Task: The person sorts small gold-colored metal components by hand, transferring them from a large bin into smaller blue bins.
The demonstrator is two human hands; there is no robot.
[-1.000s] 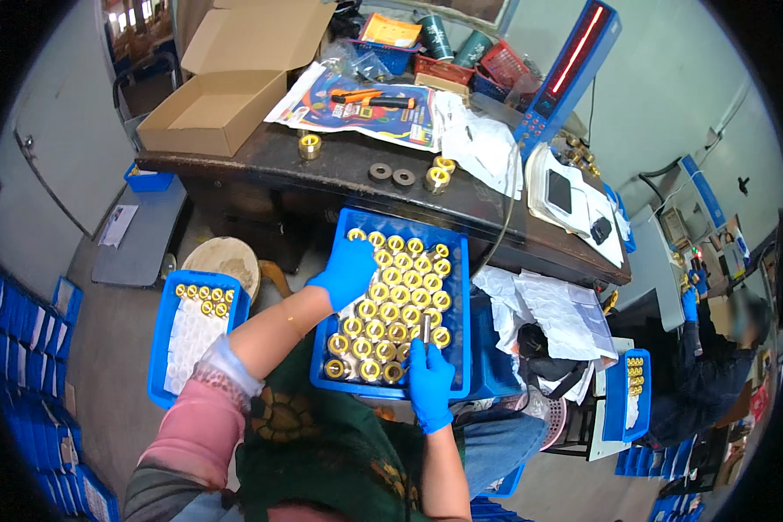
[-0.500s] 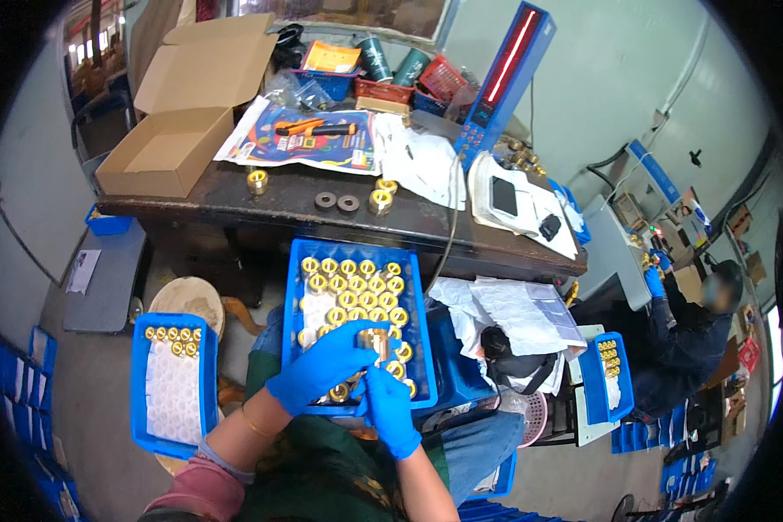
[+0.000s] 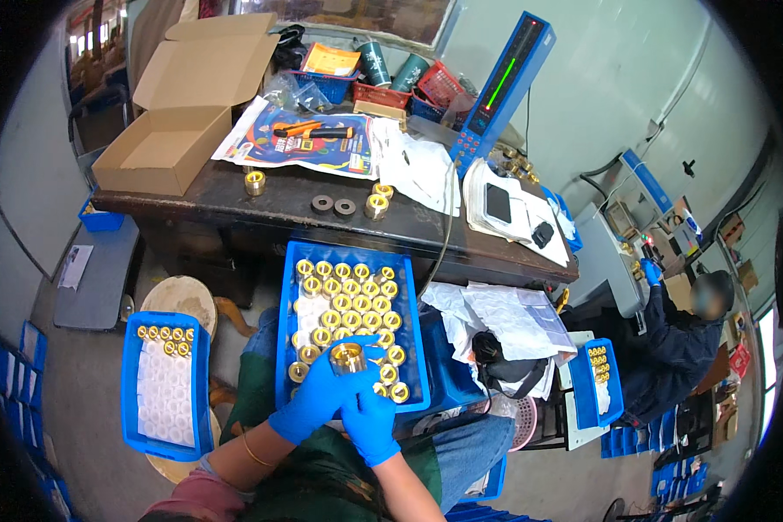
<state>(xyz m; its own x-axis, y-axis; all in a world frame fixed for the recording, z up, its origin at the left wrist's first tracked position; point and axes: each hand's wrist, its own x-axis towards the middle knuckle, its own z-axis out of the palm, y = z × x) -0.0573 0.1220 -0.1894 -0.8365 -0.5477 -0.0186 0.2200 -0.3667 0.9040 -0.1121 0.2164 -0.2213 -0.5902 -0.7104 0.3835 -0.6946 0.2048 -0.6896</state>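
Observation:
Above the blue crate point(image 3: 419, 348) in front of me, my left hand point(image 3: 311, 393), in a blue glove, closes around a brass ring fitting point(image 3: 348, 357) whose round opening tilts up toward me. Just below the fitting, my right hand point(image 3: 368, 426), gloved in blue too, is closed and pressed against the left. Its fingertips are hidden, so anything in them cannot be made out. Rows of brass fittings point(image 3: 361, 304) fill much of the crate, with a white liner point(image 3: 309, 306) showing at the left. A blue column display point(image 3: 503, 87) on the desk shows a green bar.
A dark desk point(image 3: 287, 222) holds a cardboard box point(image 3: 157, 157), two dark rings point(image 3: 333, 206), loose fittings point(image 3: 377, 206) and a phone point(image 3: 498, 200). Left stands another blue crate point(image 3: 129, 391); a third point(image 3: 613, 374) is at right, near a co-worker point(image 3: 679, 322). A cable point(image 3: 448, 235) hangs over the desk edge.
The fitting has turned from side-on to opening upward, moving slightly left and down with both hands. The column's bar went from long red to shorter green. The co-worker's gloved hand shifted.

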